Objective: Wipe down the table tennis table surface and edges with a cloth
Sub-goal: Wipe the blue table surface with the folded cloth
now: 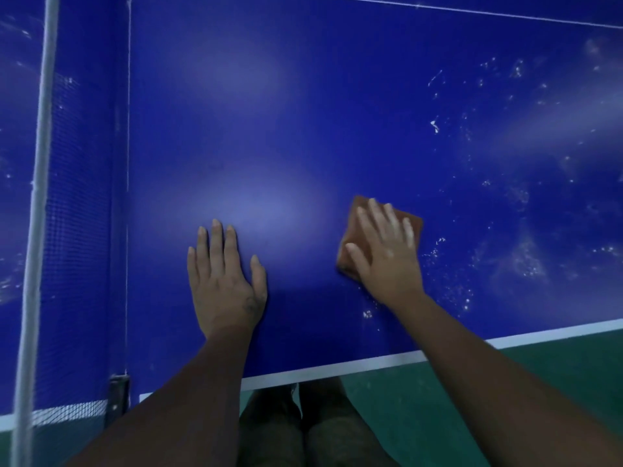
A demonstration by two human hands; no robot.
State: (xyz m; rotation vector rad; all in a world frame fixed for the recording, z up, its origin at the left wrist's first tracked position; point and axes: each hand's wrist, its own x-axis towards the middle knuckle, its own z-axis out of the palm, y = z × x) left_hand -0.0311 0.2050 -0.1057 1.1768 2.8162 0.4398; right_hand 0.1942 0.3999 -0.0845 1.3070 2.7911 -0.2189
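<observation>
Down on the blue table tennis table (303, 112), the person has both palms flat. The right hand (384, 251) presses a folded brown cloth (413, 224) against the surface, its fingers straight and slightly spread; the cloth lies under the fingers and palm, showing past the fingertips on the far side and beside the thumb on the left. The left hand (224, 281) rests bare on the table just left of it, fingers straight and close together, thumb out, holding nothing. White specks (519, 264) are scattered over the surface to the right of the cloth. The net (77, 214) with its white top band stands at the far left. The white edge line (337, 369) runs along the near side, green floor (556, 362) beyond it.
</observation>
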